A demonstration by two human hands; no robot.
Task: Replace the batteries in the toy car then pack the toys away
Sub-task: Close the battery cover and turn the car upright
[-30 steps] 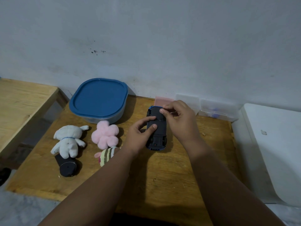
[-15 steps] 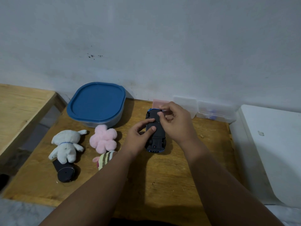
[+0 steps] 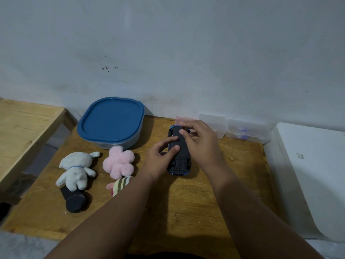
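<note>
Toy car [image 3: 180, 161] lies belly-up between hands, long axis pointing away; left hand [image 3: 158, 159] grips its side, right hand [image 3: 203, 144] pinches far end.

The blue toy car [image 3: 180, 161] lies upside down, black underside up, its length running away from the viewer. Left of it lie 3 toys: a white plush animal [image 3: 75, 170], a pink plush flower [image 3: 119, 161] and a striped plush [image 3: 119, 185]. Behind them stands a blue-lidded container [image 3: 112, 120], closed.

Blue lid [image 3: 112, 118], pink plush [image 3: 119, 162] (striped toy [image 3: 120, 185] too)
</note>
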